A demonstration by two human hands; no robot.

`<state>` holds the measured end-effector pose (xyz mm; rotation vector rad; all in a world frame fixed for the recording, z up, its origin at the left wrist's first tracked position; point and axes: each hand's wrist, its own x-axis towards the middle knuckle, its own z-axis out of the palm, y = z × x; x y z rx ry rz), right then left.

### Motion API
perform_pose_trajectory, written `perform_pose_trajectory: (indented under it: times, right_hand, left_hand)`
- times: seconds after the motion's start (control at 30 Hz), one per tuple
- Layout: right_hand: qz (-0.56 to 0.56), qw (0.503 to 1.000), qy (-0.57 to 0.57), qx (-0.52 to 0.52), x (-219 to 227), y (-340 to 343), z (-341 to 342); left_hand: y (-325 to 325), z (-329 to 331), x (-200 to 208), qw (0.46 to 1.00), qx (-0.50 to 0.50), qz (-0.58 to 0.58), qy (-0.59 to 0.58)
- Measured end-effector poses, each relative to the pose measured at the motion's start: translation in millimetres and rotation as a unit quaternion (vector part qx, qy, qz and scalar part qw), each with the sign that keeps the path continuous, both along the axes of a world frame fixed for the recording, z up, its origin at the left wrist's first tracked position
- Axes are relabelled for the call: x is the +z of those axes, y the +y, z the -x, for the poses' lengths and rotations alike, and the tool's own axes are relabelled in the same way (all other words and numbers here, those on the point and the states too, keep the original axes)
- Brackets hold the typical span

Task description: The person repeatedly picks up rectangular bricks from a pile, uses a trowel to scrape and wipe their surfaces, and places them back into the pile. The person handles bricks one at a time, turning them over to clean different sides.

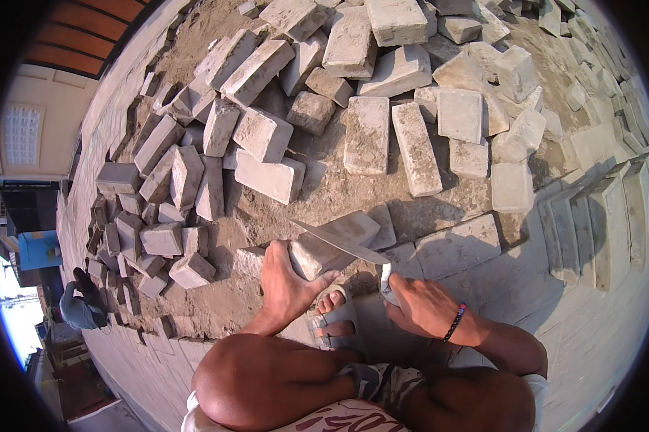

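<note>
Block (311,257) lies just beyond the foot (332,301), its near end held by the left hand (285,288), thumb spread from the fingers. The right hand (424,306) curls its fingers around a knife (347,246), the blade crossing over the block.

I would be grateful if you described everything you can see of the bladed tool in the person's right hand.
The bladed tool has a long, narrow, slightly curved blade, greyish and apparently metal, tapering to a point at the far left. A pale, whitish handle shows at its near end, partly covered by the right hand gripping it. The blade slants across the brick that the left hand holds; whether it touches the brick is unclear.
</note>
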<state>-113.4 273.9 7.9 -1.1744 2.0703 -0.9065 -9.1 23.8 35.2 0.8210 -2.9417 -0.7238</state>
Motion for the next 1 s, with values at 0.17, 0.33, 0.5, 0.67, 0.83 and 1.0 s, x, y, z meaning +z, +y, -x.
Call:
perform_pose_trajectory:
  times: [0.17, 0.33, 0.5, 0.67, 0.83, 1.0]
  right_hand:
    - [-0.151, 0.988, 0.021, 0.012, -42.0, 8.3, 39.3]
    - [-0.055, 0.994, -0.075, 0.053, 54.6, -21.3, -2.5]
    - [-0.188, 0.979, -0.072, -0.037, -48.1, 9.3, 19.9]
    - [-0.161, 0.982, -0.058, -0.074, -5.7, 6.7, 28.0]
    - [-0.087, 0.99, -0.112, -0.007, 50.9, -9.9, 9.9]
    - [-0.215, 0.974, -0.074, -0.01, -12.8, -15.6, 14.3]
  left_hand:
    - [-3.0, -9.8, -2.6, 1.0, -0.012, -0.012, 0.01]
    - [-0.7, -14.0, 2.0, 0.999, 0.014, -0.023, -0.032]
    - [0.2, -11.6, -9.7, 0.999, -0.007, -0.041, -0.008]
    - [-7.3, -24.0, -8.0, 0.999, -0.011, -0.003, 0.049]
    - [-7.4, -21.8, -15.8, 0.998, 0.014, -0.026, 0.048]
    - [-3.5, -14.2, -12.4, 0.999, -0.016, -0.007, 0.035]
